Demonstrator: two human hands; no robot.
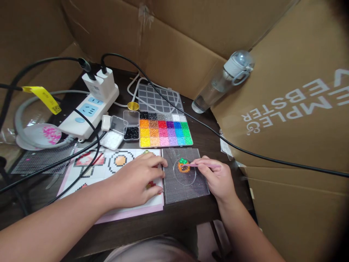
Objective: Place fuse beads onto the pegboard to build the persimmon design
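Note:
My right hand (218, 178) is closed around thin pink tweezers (205, 165), whose tip points left onto small orange and green beads (183, 168). These beads sit together inside a clear round outline on the transparent pegboard (174, 193); whether that outline is a dish, I cannot tell. My left hand (139, 178) lies over the pattern sheet (89, 203), fingers apart and bent, fingertips at the pegboard's left edge. Nothing shows in it. Pixel pictures are printed on the sheet, partly covered by that hand.
Behind the pegboard stands an open bead box (166, 129) with many colours. Small cases hold black beads (131, 133) and white beads (111, 140). A power strip (89, 111), a pink-bead dish (38, 136) and a water bottle (222, 82) stand around. A black cable (174, 107) crosses over.

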